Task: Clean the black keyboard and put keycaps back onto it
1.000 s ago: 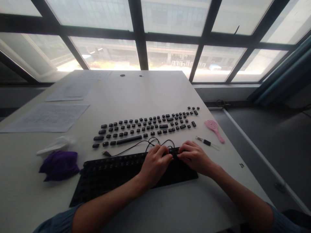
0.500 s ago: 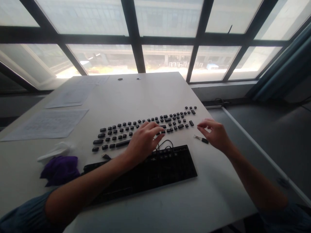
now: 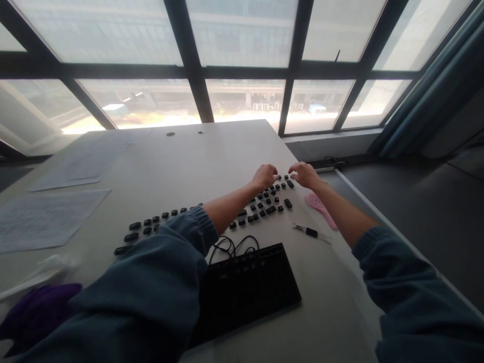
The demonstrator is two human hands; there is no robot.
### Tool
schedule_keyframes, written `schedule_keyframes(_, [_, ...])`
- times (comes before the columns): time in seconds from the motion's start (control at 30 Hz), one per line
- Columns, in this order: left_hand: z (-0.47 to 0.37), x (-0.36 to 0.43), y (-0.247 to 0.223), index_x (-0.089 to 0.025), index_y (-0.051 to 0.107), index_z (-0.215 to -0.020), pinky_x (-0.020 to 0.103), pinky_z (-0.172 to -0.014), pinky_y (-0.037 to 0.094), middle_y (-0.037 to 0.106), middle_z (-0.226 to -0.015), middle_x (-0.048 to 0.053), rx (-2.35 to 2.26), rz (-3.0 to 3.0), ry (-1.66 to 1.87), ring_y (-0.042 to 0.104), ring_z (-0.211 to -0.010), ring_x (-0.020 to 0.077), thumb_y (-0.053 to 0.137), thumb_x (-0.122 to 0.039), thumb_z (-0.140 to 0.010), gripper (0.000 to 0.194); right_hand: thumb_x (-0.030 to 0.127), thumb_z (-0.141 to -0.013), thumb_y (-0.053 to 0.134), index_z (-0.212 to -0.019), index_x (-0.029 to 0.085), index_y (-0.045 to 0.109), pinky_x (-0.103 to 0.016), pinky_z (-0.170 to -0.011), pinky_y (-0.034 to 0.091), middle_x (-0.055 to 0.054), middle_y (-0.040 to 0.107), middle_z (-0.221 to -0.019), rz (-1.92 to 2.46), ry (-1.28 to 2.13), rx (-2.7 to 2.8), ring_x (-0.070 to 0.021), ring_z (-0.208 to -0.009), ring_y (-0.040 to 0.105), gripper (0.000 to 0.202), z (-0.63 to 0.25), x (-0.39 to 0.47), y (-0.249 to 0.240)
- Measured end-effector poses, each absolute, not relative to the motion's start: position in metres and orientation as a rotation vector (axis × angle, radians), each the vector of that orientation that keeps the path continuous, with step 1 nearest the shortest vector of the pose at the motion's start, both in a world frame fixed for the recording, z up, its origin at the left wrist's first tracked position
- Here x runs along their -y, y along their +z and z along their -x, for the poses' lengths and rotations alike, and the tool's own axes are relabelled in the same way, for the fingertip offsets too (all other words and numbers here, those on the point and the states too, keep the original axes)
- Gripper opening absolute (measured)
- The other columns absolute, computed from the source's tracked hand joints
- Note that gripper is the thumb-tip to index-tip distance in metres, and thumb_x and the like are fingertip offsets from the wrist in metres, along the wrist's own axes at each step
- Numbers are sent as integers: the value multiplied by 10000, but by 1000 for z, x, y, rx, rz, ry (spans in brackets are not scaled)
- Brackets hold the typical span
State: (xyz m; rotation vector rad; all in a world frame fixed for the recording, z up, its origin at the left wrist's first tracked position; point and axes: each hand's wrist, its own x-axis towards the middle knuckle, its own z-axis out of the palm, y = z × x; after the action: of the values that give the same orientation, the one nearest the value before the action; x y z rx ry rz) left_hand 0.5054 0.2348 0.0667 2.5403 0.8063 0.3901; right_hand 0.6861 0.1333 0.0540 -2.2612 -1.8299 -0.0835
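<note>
Rows of loose black keycaps (image 3: 270, 209) lie on the white table (image 3: 227, 156). My left hand (image 3: 265, 176) is at the far right end of the rows, its fingers curled beside a small keycap; whether it grips that cap is too small to tell. Across a narrow gap, my right hand (image 3: 303, 174) has thumb and forefinger apart near another small keycap, with nothing seen between them. The black keyboard base (image 3: 249, 292) lies nearer, its left part hidden by my left sleeve. A coiled black cable (image 3: 234, 247) rests at its back edge.
A pink brush (image 3: 320, 209) and a small tool with a black handle (image 3: 311, 232) lie at the table's right side. On the left are printed sheets (image 3: 49, 217), a purple cloth (image 3: 40, 310) and a white wrapper (image 3: 41, 272). Windows stand behind the table.
Both hands have reached forward to the far right end of the keycap rows, my left one also rightward. The pink brush now shows fully. The view has shifted right.
</note>
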Motion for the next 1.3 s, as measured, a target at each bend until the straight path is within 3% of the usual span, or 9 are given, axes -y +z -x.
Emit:
schedule_keyframes(0.2, [-541,-246,40,-146,781,-1067,328,-982,491,749,-1113,146,-819,-2538,366,668,-1047,237,745,-210,-845,233,239,-895,699,-1019,217,784,-327,-959,420,-85,761,-1113,2283,-39,1946,-227,-1109,632,151,-693,-154,44])
schedule_keyframes(0.43, [-541,-245,39,-120,802,-944,320,-888,514,769,-987,147,-820,-2514,353,682,-929,232,694,-95,-805,178,185,-886,685,-916,194,794,-323,-937,402,-84,780,-1019,2279,2,1949,-220,-1034,656,114,-691,-167,41])
schedule_keyframes(0.57, [-516,-234,59,-136,808,-917,295,-820,522,779,-919,108,-791,-2482,383,687,-857,204,705,-111,-792,164,190,-885,674,-901,184,779,-364,-936,412,-94,772,-1020,2210,-66,1867,-244,-1019,653,106,-682,-157,54])
schedule_keyframes(0.77, [-420,-167,104,-194,806,-881,263,-699,496,756,-790,21,-555,-2418,450,657,-729,156,764,-231,-796,102,189,-912,669,-934,181,734,-394,-943,461,-82,745,-998,1830,-173,1749,-244,-992,653,70,-638,-84,82])
schedule_keyframes(0.87, [-364,-120,114,-222,795,-885,278,-749,495,754,-853,11,-379,-2382,389,656,-792,164,762,-235,-815,79,203,-914,693,-922,208,723,-403,-870,505,-64,732,-946,1541,-39,1782,-240,-929,657,31,-598,-26,84])
schedule_keyframes(1.07, [-308,-62,97,-236,764,-819,325,-832,453,752,-864,-8,-556,-2424,375,615,-852,192,759,-165,-807,72,177,-957,651,-921,208,698,-388,-831,481,-60,721,-947,1399,210,1983,-208,-893,626,67,-528,51,60])
schedule_keyframes(1.3, [-310,-35,73,-245,762,-835,348,-825,439,758,-860,-10,-751,-2411,453,603,-876,214,787,-171,-794,88,150,-961,631,-908,218,681,-388,-847,454,-49,705,-946,1369,249,2053,-206,-896,595,100,-513,55,40])
